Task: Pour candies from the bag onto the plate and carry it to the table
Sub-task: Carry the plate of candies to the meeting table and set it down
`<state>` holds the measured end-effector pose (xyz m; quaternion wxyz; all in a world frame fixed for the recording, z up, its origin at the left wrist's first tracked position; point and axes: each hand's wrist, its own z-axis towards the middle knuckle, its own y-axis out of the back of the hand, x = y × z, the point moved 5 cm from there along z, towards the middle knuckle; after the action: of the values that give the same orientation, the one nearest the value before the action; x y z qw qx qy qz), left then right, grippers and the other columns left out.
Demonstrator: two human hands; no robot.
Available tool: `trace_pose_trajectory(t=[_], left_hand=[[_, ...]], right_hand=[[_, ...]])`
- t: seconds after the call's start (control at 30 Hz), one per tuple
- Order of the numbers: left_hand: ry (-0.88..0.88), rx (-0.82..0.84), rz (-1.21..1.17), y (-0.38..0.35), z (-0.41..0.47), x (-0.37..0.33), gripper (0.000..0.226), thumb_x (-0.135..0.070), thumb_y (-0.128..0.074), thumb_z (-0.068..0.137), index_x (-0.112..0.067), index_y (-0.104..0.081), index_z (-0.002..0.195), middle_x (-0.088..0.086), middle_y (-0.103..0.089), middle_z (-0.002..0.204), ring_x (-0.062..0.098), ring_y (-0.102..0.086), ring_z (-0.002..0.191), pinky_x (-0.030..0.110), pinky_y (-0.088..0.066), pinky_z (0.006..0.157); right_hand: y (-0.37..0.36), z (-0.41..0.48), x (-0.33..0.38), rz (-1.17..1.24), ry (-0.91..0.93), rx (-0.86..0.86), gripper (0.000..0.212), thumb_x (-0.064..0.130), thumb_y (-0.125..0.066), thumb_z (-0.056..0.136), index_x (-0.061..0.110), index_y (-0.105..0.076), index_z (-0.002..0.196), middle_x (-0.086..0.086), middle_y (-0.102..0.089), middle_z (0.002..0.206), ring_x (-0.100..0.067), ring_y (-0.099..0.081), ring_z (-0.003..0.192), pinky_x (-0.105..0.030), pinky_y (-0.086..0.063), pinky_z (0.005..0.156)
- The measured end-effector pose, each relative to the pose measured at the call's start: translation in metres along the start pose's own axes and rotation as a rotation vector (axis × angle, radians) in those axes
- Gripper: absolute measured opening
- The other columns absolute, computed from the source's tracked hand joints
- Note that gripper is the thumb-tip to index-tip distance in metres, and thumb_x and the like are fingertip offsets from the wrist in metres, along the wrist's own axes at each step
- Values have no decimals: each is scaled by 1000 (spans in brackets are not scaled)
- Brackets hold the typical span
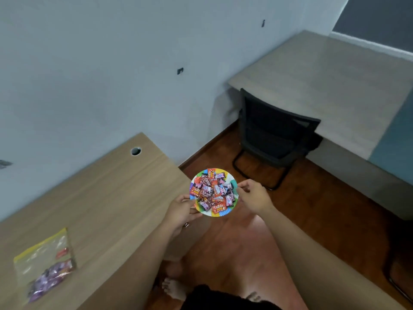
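Note:
A small round plate [223,213] with a rainbow-coloured rim is heaped with wrapped candies [212,190] in red, orange and purple. I hold it level in the air, just past the right end of the wooden desk [93,198] and over the floor. My left hand [181,210] grips the plate's near-left rim. My right hand [253,195] pinches its right rim. A clear zip bag [43,262] with a yellow strip lies flat on the desk at the lower left, with some candies still inside.
A pale table [324,86] stands along the wall at the upper right, with a black chair [274,135] pushed against its near edge. Reddish wooden floor [234,242] lies between the two. My bare feet show below.

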<state>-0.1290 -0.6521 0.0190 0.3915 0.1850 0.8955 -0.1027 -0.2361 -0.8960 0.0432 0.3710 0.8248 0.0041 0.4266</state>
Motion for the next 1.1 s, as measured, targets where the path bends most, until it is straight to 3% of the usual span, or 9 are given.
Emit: trace_pose_trajectory(t=[0.2,0.33,0.47,0.77,0.97,1.1], left_hand=[[-24,91,121,-117,-17,7,11,-11,-60,108,-5,-63,117,18,-84,112,31,-83,102,42,-69,87],[-29,155,211,-187,-30,6,15,-12,-59,109,-5,-66,120,14,-84,112,28,-83,102,39,-70,84],[-54,233,323,-252,-37,0,15,-12,-59,109,-8,-67,120,13,-84,112,25,-84,101,39,-69,87],[-88,423,484,-397,-31,-7,16,-12,-61,107,-8,-67,121,15,-83,112,27,-84,100,38,-69,83],[-92,518,540,-493,-5,-14,13,-15,-61,108,-10,-68,118,14,-83,108,26,-83,98,39,-69,84],[-97,583,568,-553,17,-25,15,-18,-61,109,-10,-68,119,15,-82,112,28,-83,101,41,-69,87]], right_hand=[[98,-23,-77,114,-69,-106,8,30,-67,100,23,-71,102,8,-77,90,-11,-79,75,-43,-69,74],[153,-43,-124,201,-133,-190,10,29,-66,103,20,-71,105,3,-79,93,-11,-78,76,-31,-67,63],[198,-58,-170,261,-189,-269,8,29,-67,102,22,-71,104,5,-79,93,-12,-78,80,-42,-70,73],[284,-68,-266,422,-307,-435,3,24,-72,96,23,-72,93,-1,-82,86,-20,-82,74,-48,-69,78],[343,-51,-311,404,-408,-516,7,25,-72,100,18,-73,102,0,-81,89,-15,-80,78,-37,-70,76],[379,-27,-334,441,-456,-560,6,25,-71,101,23,-70,96,-1,-81,88,-20,-81,82,-40,-70,78]])
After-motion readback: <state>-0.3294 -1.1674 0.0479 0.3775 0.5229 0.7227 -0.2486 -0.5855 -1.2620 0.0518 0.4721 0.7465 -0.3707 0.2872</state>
